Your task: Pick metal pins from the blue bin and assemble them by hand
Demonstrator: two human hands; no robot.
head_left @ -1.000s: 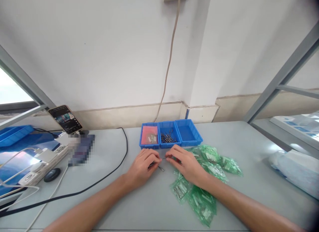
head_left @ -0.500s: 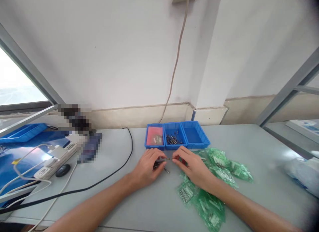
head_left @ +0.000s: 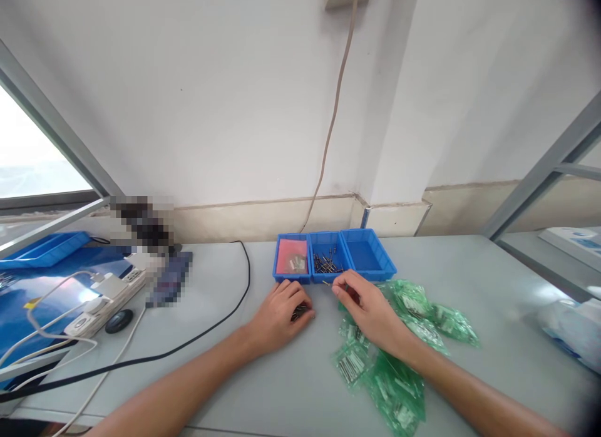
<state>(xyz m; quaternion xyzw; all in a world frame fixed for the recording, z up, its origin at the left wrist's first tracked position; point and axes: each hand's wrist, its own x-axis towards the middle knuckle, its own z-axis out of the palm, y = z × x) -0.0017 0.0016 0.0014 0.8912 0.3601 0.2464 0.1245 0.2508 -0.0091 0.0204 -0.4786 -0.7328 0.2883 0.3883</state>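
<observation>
My left hand rests low over the table, its fingers curled around several small dark metal pins that are partly hidden. Between thumb and fingertips, my right hand pinches one slim, brass-coloured metal pin, just in front of the blue bins. The middle blue bin holds a heap of similar loose pins. Under and beside my right hand lie green plastic bags with rows of small metal parts inside.
Left of the middle bin, another blue bin holds a pink sheet and a small clear bag. A third blue bin adjoins on the right. A black cable, a power strip and a mouse lie to the left.
My hands have moved apart. The right has shifted slightly right and up with the pin; the left has closed more over its pins.
</observation>
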